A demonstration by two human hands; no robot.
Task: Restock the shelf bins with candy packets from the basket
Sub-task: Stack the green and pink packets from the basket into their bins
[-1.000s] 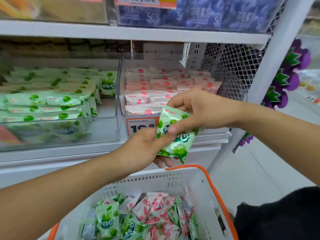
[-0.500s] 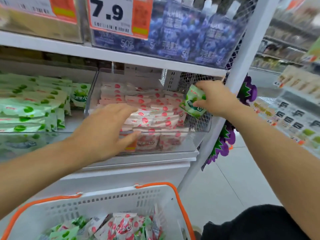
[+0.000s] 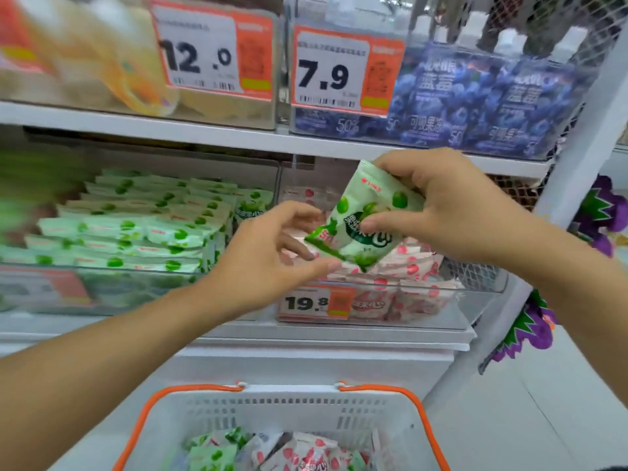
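**Green packet in transfer at the shelf bins**

Head view: right hand (image 3: 452, 212) pinches the green candy packet (image 3: 365, 215) over the pink bin (image 3: 475, 300); left hand (image 3: 268, 263), fingers loosely spread, touches its lower corner. Judged next: carry it toward nine o'clock into the green bin (image 3: 142, 290).

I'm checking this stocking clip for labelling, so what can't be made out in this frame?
- Far-left green packets, head view: smeared by motion blur.
- Left bin's price tag: blurred, unreadable.
- Pink packets in the right bin: largely hidden behind the green packet, the right hand and the left hand.
- Basket: contents cut off by the bottom edge.
- Small print on the 7.9 tag: too small.
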